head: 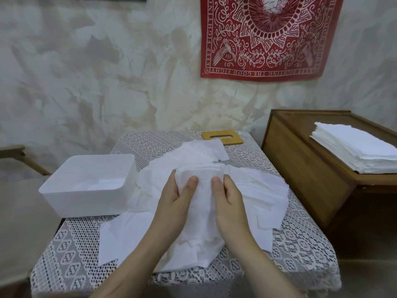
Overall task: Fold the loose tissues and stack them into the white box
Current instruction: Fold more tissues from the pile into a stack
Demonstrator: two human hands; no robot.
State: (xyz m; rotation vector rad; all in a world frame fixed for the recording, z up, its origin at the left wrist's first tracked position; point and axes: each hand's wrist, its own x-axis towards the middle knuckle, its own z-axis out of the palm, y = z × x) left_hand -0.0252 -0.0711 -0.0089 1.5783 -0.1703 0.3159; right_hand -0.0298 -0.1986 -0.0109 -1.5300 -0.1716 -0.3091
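While hands (171, 197) (231, 200) pinch tissue (204, 196), banner (257, 50) — "GOOD FIGHT"

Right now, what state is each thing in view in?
White box: open, no lid on.
Wooden lid: flat on the table.
Loose tissues: spread out, unfolded.
Held tissue: pinched by left hand and right hand.
Stacked tissues: neat, on the cabinet.

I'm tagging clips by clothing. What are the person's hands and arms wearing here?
Nothing visible: the left hand and right hand are bare, without gloves, rings or a watch, and the forearms are uncovered down to the frame's edge, with no sleeves showing.
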